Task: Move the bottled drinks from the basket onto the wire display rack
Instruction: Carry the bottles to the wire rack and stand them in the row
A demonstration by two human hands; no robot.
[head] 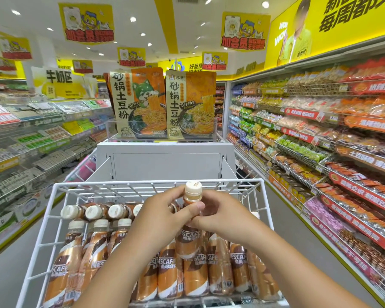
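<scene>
A white wire display rack stands in front of me, holding several brown Nescafe coffee bottles in rows. One more coffee bottle with a cream cap stands upright above the middle rows. My left hand grips its neck from the left, thumb across the front. My right hand holds the same neck from the right. The back of the rack is bare wire. No basket is in view.
Behind the rack is a grey display stand topped with two noodle packets. Stocked shelves line the left and right of the aisle. Grey floor runs on both sides of the rack.
</scene>
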